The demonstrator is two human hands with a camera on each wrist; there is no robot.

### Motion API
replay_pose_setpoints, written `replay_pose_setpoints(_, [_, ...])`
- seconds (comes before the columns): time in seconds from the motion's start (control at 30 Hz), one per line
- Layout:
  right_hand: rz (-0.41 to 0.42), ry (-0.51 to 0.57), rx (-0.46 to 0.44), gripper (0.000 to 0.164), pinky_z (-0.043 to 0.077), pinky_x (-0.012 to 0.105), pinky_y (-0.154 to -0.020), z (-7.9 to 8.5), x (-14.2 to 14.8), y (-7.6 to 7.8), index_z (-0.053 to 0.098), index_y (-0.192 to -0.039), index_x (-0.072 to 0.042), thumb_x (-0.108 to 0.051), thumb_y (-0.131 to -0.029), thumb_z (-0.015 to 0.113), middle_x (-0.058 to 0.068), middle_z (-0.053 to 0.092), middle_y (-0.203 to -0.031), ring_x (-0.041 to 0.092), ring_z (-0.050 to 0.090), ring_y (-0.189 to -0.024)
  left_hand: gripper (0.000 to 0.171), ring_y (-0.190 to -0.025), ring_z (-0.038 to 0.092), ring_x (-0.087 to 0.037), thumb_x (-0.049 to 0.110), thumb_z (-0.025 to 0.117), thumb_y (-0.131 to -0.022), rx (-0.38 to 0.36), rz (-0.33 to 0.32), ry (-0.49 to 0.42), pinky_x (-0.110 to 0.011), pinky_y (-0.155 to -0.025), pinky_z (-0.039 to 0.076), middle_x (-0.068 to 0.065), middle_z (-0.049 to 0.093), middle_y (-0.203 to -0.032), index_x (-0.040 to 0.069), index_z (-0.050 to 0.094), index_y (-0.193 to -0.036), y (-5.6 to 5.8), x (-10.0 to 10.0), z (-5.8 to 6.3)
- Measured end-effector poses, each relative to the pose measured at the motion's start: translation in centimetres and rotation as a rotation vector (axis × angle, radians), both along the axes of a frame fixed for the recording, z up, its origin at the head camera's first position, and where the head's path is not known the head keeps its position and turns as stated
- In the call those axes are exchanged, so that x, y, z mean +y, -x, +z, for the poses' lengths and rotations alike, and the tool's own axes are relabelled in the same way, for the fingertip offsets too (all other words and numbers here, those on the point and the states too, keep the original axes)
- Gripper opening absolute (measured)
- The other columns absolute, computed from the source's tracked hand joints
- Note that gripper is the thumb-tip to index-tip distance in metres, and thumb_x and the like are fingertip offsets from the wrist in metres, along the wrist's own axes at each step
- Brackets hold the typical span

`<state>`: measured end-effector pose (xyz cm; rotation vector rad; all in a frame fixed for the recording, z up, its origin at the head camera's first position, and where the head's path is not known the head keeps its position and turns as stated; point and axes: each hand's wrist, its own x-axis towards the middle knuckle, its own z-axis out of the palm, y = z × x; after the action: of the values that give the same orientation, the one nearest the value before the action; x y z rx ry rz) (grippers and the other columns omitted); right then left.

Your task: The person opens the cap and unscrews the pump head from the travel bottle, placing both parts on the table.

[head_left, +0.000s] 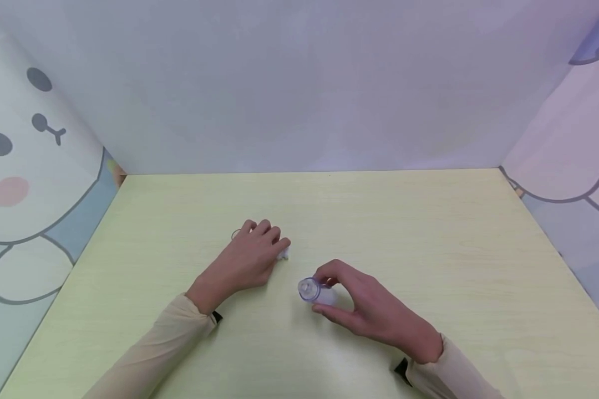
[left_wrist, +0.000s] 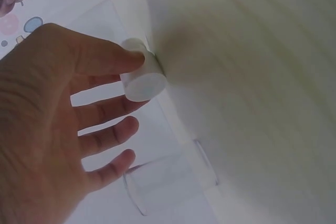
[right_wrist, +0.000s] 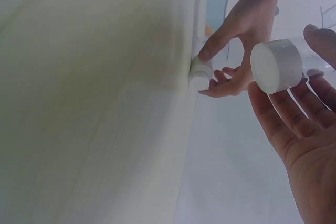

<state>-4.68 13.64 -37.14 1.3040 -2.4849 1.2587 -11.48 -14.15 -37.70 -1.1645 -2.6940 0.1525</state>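
Observation:
My left hand [head_left: 249, 254] is low over the table, left of centre. In the left wrist view its thumb and index finger pinch a small white cylindrical piece [left_wrist: 144, 80] with a narrower neck, at the table surface. Most of that piece [head_left: 283, 254] is hidden by the fingers in the head view. My right hand [head_left: 366, 299] grips a small clear bottle [head_left: 309, 290] between thumb and fingers, its clear top tilted left. The right wrist view shows the bottle's white base [right_wrist: 275, 66], held off the table.
A clear open cylinder, like a cap [left_wrist: 170, 182], lies on the table beyond the left fingers. The pale wood-grain table [head_left: 429, 221] meets a plain wall [head_left: 299, 83] at the back, with cartoon-printed walls on both sides.

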Motion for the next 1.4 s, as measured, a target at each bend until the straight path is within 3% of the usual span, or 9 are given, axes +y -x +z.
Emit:
replay_pose_setpoints(0.23, [-0.002, -0.004, 0.005, 0.037, 0.057, 0.023, -0.096, 0.0, 0.0, 0.1, 0.055, -0.125, -0.016, -0.024, -0.097, 0.077, -0.01, 0.063, -0.12, 0.004, 0.067, -0.107, 0.017, -0.099, 0.055, -0.027, 0.016, 0.059, -0.097, -0.021, 0.032, 0.007, -0.05, -0.089, 0.048, -0.004, 0.062, -0.098, 0.016, 0.064, -0.113, 0.1, 0.1, -0.2])
replay_pose_setpoints(0.47, [-0.025, -0.014, -0.003, 0.038, 0.058, 0.026, -0.095, -0.2, 0.1, 0.2, 0.056, -0.125, -0.016, -0.025, -0.096, 0.078, -0.01, 0.064, -0.119, 0.005, 0.068, -0.106, 0.026, -0.105, 0.058, -0.027, 0.024, 0.063, -0.097, -0.023, 0.061, -0.002, -0.05, -0.091, 0.048, -0.004, 0.066, -0.109, 0.018, 0.064, -0.122, 0.1, -0.1, -0.2])
replay_pose_setpoints(0.77, [-0.106, -0.054, 0.02, 0.041, 0.057, 0.027, -0.095, -0.7, 0.4, 0.7, 0.058, -0.124, -0.017, -0.027, -0.092, 0.082, -0.012, 0.064, -0.119, 0.005, 0.065, -0.108, 0.036, -0.113, 0.058, -0.029, 0.031, 0.068, -0.096, -0.006, 0.067, -0.04, -0.051, -0.095, 0.049, -0.004, 0.066, -0.119, 0.018, 0.062, -0.129, -0.2, -0.7, -0.2])
replay_pose_setpoints(0.97, [-0.165, -0.053, 0.05, 0.045, 0.058, 0.03, -0.094, -1.0, 0.4, 1.2, 0.06, -0.126, -0.014, -0.022, -0.09, 0.084, -0.008, 0.066, -0.12, 0.008, 0.065, -0.106, 0.042, -0.119, 0.057, -0.03, 0.031, 0.073, -0.093, 0.016, 0.102, -0.059, -0.052, -0.098, 0.047, -0.004, 0.065, -0.123, 0.018, 0.061, -0.131, -1.6, -1.3, 0.4])
replay_pose_setpoints(1.17, [-0.206, -0.015, 0.005, 0.046, 0.057, 0.031, -0.096, -0.7, 0.0, 2.4, 0.059, -0.126, -0.013, -0.018, -0.088, 0.085, -0.006, 0.065, -0.12, 0.008, 0.062, -0.108, 0.045, -0.122, 0.056, -0.033, 0.03, 0.078, -0.09, 0.026, 0.155, -0.084, -0.055, -0.1, 0.046, -0.005, 0.063, -0.125, 0.017, 0.061, -0.129, -3.7, -2.1, 0.9])
replay_pose_setpoints(1.4, [-0.205, 0.057, -0.173, 0.043, 0.06, 0.034, -0.095, -0.2, -0.7, 4.1, 0.055, -0.123, -0.01, -0.006, -0.089, 0.082, -0.001, 0.066, -0.115, 0.011, 0.064, -0.105, 0.044, -0.126, 0.054, -0.034, 0.03, 0.081, -0.087, 0.037, 0.186, -0.108, -0.056, -0.098, 0.047, -0.005, 0.061, -0.125, 0.018, 0.063, -0.124, -5.5, -2.9, 1.1])
